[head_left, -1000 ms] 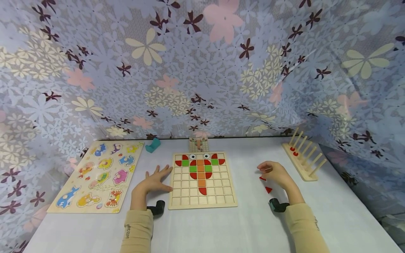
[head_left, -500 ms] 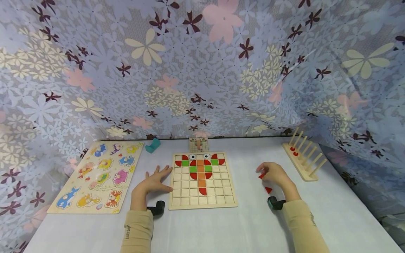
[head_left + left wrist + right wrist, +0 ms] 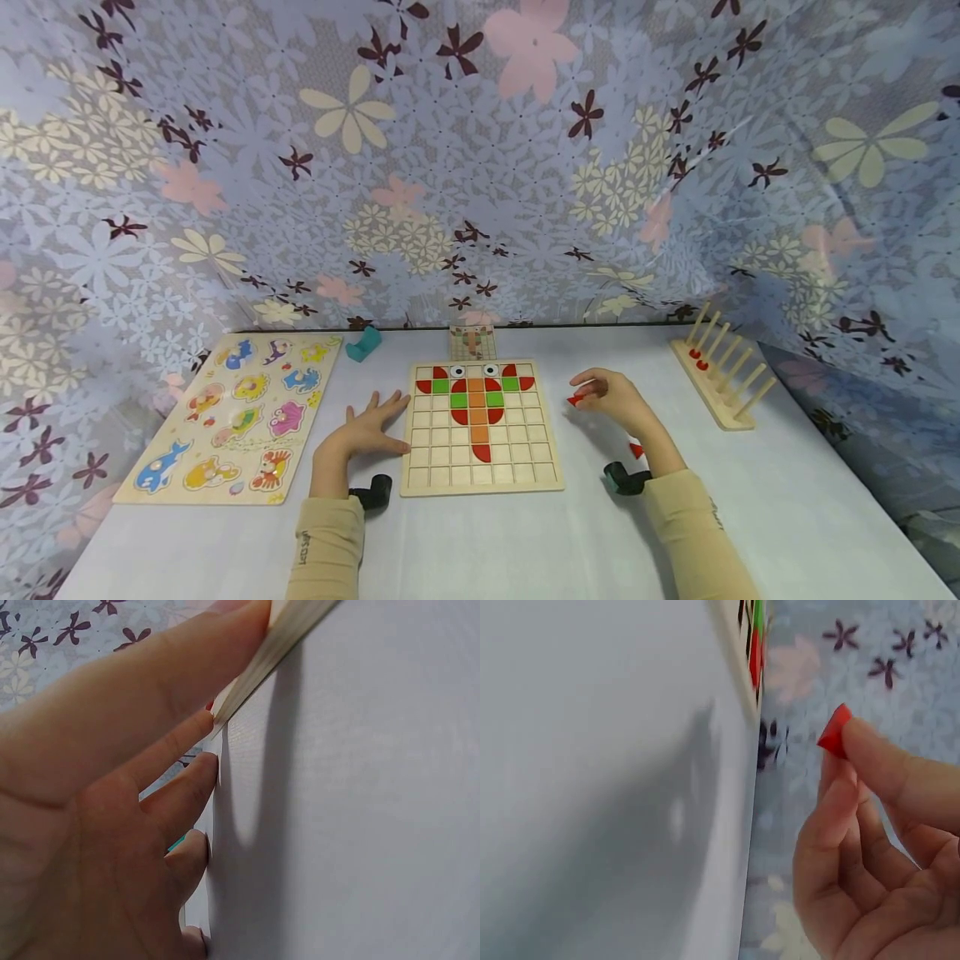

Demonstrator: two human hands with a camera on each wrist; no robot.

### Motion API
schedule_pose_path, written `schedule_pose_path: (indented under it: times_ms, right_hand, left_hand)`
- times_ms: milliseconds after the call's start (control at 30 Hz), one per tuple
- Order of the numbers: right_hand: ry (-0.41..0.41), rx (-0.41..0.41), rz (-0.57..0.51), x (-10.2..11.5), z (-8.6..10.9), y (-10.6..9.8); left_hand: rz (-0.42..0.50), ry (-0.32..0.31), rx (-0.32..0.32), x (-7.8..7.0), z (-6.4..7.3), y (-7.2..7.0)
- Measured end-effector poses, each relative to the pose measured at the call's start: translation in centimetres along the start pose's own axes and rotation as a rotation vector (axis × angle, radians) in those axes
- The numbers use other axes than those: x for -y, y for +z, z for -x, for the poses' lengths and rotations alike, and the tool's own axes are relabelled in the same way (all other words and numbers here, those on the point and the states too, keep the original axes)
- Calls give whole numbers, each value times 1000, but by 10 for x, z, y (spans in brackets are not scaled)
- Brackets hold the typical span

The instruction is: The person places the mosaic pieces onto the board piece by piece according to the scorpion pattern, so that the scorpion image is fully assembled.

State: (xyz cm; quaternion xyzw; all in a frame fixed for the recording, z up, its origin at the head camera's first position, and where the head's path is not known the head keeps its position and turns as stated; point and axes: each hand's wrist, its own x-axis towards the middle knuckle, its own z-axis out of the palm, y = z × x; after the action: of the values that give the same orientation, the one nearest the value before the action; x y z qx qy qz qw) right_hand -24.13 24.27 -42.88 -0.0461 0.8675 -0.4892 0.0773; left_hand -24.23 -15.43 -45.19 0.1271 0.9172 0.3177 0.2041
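Observation:
My right hand (image 3: 617, 402) pinches a small red triangular block (image 3: 835, 733) between thumb and fingers, above the table to the right of the wooden grid board (image 3: 523, 468). A second red triangular block (image 3: 636, 451) lies on the table below that hand, partly hidden by the wrist. With fingers spread straight, my left hand (image 3: 363, 432) touches the board's left edge by the thumb and a fingertip. Red, green and orange blocks (image 3: 477, 412) and two eye pieces (image 3: 491, 371) fill some of the board's upper and middle squares.
A small pattern card (image 3: 472, 342) stands behind the board. To the left lie an animal puzzle board (image 3: 225, 417) and a teal block (image 3: 363, 343). A wooden peg rack (image 3: 720, 387) with red beads is at the right. A flowered cloth (image 3: 480, 167) hangs behind the table.
My right hand has picked up a red triangular block from the table and carried it left, towards the grid board. My left hand stays at the board's edge.

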Motion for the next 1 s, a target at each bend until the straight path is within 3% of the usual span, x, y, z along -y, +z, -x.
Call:
schedule_pose_path:
  times_ms: [233,467,633,1000]
  right_hand:
    - [-49,101,-89,11,-5,32]
    - [-84,152,-29,24,-5,61]
    - [-131,236,30,32,-2,77]
    - [-162,336,155,38,-2,95]
  left_hand:
    - [6,1,-2,0,1,0]
    - [2,1,0,-1,1,0]
    - [11,-1,-5,-2,1,0]
    - [7,4,-7,0,1,1]
